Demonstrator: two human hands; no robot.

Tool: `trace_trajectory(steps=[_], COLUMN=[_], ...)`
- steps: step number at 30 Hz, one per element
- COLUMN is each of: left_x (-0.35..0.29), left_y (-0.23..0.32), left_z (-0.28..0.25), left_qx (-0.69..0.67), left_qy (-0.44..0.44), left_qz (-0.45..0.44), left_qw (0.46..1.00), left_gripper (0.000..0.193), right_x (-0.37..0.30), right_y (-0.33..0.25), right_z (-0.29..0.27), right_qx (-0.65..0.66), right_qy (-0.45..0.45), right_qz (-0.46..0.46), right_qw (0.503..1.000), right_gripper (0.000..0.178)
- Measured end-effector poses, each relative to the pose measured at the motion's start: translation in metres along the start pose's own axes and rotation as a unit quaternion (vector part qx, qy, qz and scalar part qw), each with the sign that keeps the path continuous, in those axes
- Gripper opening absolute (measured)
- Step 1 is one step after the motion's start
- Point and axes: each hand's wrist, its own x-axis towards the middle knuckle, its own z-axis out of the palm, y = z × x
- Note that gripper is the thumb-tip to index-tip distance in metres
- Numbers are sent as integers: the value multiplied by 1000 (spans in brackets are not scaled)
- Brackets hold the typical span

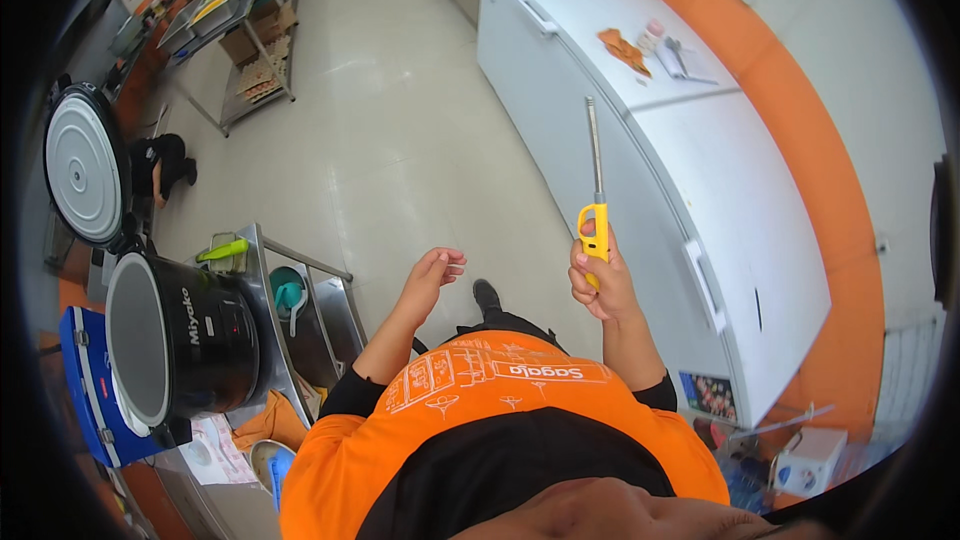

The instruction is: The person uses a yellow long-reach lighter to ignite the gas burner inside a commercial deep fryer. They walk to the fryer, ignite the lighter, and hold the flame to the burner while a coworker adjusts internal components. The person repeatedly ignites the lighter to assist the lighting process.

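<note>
A yellow long-necked gas lighter is gripped in my right hand, its metal barrel pointing away from me. The fingers wrap round the handle, and the index finger sits by the trigger loop. No flame shows at the tip. My left hand hangs in the air before my body, fingers loosely bent, nothing in it. To the right of the lighter stands a long white chest freezer. Nearest my left hand is a steel rack with a teal bowl on it.
At left, a large black cooker has its round lid raised, beside a blue cool box. An orange cloth lies on the freezer. A steel table stands far left. Another person bends down at left.
</note>
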Motion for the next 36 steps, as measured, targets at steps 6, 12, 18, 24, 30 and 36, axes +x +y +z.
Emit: trace_trajectory(steps=[6,12,18,24,30,36], left_x=[60,113,182,273,335,360], left_y=[46,106,187,220,252,272], left_z=[-26,-39,-68,-122,-172,-188], left_qx=[-8,16,47,-18,-21,-15], left_qy=[102,117,73,48,-16,-28], left_qz=[19,125,160,188,144,116], left_qw=[995,985,983,981,989,993], left_gripper=[31,26,32,32,26,20], right_x=[146,273,377,455,515,545], right_y=[-36,-42,-13,-9,-24,-15], right_z=[-7,21,54,101,128,127], right_qx=[15,11,16,-44,-67,-237], right_qy=[-87,-226,-221,-198,-214,-179], right_qz=[69,155,204,221,222,114], right_qw=[994,962,954,954,949,948], right_gripper=[38,43,28,26,33,25])
